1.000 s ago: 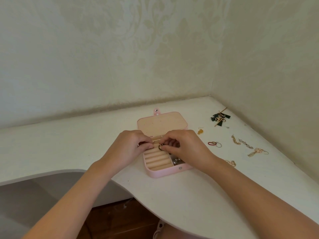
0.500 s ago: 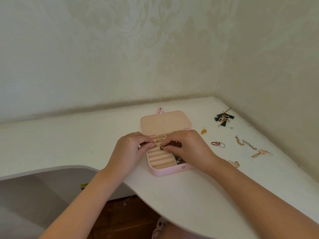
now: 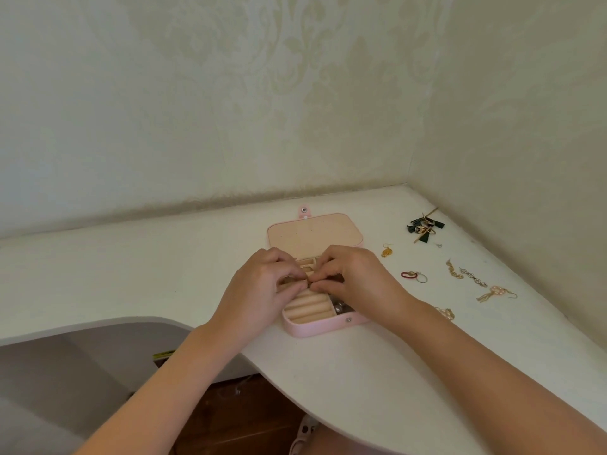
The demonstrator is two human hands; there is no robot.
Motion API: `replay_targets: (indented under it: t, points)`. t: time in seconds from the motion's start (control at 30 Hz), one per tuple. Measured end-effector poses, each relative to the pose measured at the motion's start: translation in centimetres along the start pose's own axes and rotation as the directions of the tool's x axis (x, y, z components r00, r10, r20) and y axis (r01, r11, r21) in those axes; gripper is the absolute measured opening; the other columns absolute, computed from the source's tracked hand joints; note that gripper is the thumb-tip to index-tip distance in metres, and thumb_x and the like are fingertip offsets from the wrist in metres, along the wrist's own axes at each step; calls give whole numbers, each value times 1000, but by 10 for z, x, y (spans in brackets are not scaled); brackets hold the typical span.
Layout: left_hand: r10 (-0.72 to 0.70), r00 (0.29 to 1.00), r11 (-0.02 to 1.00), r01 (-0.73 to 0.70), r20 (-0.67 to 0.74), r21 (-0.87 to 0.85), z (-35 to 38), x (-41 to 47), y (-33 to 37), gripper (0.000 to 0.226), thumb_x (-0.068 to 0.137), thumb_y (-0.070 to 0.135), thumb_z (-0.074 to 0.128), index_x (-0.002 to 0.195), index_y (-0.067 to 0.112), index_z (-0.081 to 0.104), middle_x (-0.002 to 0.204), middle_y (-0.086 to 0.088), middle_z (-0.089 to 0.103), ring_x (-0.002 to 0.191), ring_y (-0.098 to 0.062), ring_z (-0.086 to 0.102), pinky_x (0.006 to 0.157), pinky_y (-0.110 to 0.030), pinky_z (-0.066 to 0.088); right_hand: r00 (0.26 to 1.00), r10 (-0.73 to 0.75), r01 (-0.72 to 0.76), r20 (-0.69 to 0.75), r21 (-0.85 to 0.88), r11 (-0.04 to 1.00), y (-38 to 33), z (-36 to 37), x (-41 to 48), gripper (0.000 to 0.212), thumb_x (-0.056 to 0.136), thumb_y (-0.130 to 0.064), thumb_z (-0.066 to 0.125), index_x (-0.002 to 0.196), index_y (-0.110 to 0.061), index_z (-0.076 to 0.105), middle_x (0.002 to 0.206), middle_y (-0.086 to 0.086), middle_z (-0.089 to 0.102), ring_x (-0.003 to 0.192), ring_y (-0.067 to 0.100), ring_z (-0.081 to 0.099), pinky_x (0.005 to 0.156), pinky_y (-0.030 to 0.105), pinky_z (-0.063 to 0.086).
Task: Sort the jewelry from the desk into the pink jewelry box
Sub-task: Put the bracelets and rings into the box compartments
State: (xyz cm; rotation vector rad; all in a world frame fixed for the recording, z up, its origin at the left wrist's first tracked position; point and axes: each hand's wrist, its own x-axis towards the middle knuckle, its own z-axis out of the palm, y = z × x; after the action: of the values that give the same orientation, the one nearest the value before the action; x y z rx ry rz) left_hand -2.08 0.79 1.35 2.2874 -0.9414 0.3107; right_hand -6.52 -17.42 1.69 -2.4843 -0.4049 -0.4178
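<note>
The left hand [image 3: 259,285] and right hand [image 3: 359,280] pinch a tiny dark ring [image 3: 309,283], likely light, stiff and slippery, by its band over the open pink jewelry box [image 3: 315,328].

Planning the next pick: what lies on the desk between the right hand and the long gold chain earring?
Head view: a red ring and a silver ring, side by side.

The left hand [image 3: 262,287] and right hand [image 3: 358,280] covered the middle of the open pink rounded jewelry box [image 3: 315,328]; whether their fingertips held anything could not be told. A gold chain piece [image 3: 446,312] lay half hidden behind the right wrist.
</note>
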Motion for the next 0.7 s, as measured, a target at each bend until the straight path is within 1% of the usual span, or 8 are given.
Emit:
replay_targets:
  t: [0.1,0.23,0.3,0.33,0.4,0.47,0.57,0.7]
  points:
    - [20,1000,1000,-20,-8,8,3,-2,-2,13,80,21,72,93,22,75,96,15,58,95,-2,49,80,-9,33,999,-45,46,16,-84,995,-2,-2,-2,12,82,-22,70,91,-17,77,93,1,65,81,11,56,73,25,40]
    - [115,993,993,-114,-34,37,7,-3,-2,14,81,22,70,93,21,76,95,13,61,92,2,46,77,-11,33,996,-24,36,87,-145,989,-5,-7,-3,16,87,-29,65,97,-22,76,102,-4,63,92,12,56,81,36,44]
    - [150,988,988,-149,-19,48,8,-3,-2,22,82,33,62,94,22,76,95,10,64,91,0,47,74,-12,36,990,30,-23,139,-51,998,-4,-16,-4,17,86,-26,66,101,-21,75,104,-6,63,93,9,57,84,30,45]
    - [170,985,984,-170,-7,48,9,-3,-2,27,83,37,56,94,22,76,95,9,64,91,-1,47,74,-12,37,986,83,-89,145,39,995,-1,-25,-4,19,85,-22,68,103,-20,74,103,-7,64,91,6,58,84,23,45]
    - [202,979,979,-202,7,32,10,-3,-3,33,84,38,50,96,22,76,97,9,64,89,-1,46,77,-11,37,973,217,-228,79,163,960,13,-51,-7,24,81,-14,72,103,-23,72,95,-9,67,84,4,60,78,13,45]
    - [211,977,977,-211,16,20,11,-4,-5,34,85,38,49,98,22,75,98,10,64,88,0,45,80,-10,36,933,359,-357,19,175,918,31,-81,-14,25,77,-9,75,94,-26,71,85,-7,69,78,8,62,68,9,45]
    - [220,974,975,-222,48,24,10,-2,-8,35,85,39,47,99,24,75,99,12,63,88,2,42,80,-8,34,836,540,-546,100,46,836,52,-108,-28,19,72,-6,78,84,-19,71,75,-3,66,66,9,57,47,8,38]
    - [234,969,971,-237,78,36,10,1,-10,36,85,39,46,98,23,76,98,13,64,89,2,41,79,-9,34,715,669,-635,201,-213,742,61,-111,-34,22,68,-18,83,85,-21,70,81,-6,64,67,4,56,51,13,34]
